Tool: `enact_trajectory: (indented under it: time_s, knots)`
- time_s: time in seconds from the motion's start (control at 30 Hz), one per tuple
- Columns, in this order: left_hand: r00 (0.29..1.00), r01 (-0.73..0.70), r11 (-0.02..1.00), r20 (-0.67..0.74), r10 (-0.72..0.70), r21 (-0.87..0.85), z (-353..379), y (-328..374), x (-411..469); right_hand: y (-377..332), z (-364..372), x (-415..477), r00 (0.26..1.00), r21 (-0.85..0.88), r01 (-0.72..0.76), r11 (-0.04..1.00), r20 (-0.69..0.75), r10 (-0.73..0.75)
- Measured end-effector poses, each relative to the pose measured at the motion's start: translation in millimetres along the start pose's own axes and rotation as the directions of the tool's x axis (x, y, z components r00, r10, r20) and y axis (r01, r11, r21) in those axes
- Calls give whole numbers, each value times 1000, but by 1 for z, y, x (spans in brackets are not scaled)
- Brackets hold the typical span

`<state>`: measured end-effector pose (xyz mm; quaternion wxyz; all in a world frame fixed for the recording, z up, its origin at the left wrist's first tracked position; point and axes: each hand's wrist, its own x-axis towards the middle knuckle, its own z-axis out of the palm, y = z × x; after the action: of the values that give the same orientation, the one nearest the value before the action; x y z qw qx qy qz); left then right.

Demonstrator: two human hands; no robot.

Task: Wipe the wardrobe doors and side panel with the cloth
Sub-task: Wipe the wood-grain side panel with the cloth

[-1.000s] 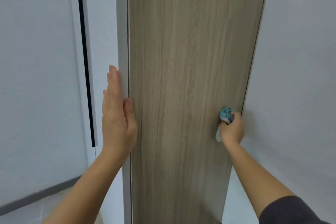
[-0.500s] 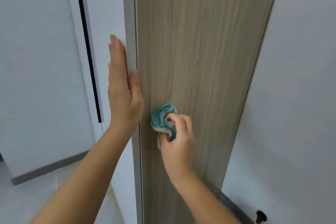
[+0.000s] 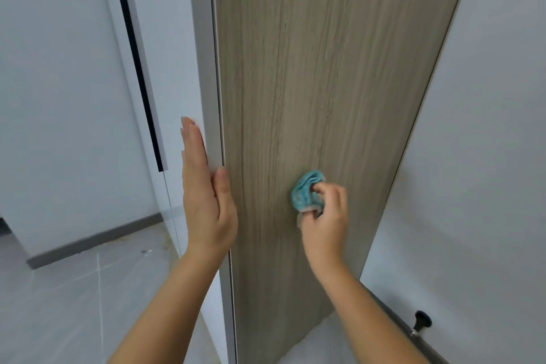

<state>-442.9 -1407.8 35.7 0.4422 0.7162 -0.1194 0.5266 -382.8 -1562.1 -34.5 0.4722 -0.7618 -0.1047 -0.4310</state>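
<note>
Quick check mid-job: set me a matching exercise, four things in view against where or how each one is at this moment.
Things
1. left hand
2. right hand
3. cloth
4. black knob

States
a. low down at the far right of the view
b. bunched up, teal, against the wood-grain side panel
c. flat, fingers straight, on the white door edge
d. fingers curled round the cloth

Pairs: 1-c, 2-d, 3-b, 4-a

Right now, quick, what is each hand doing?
Left hand: open, flat against the white wardrobe door.
Right hand: fingers closed around the teal cloth, on the wood-grain side panel.
</note>
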Motion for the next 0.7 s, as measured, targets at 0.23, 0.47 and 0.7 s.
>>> enact_trajectory:
  time_s: [0.23,0.47,0.7]
  knots:
    - [1000,20,1000,-6,-19,17,1,2,0,90,-28,85,922,-177,-388,905,-90,377]
    - [1000,-19,999,-20,20,51,2,-3,1,130,-50,156,851,-278,-522,806,-102,516]
    - [999,-31,995,-34,35,91,2,-4,1,151,-64,212,746,-178,-666,725,-183,640]
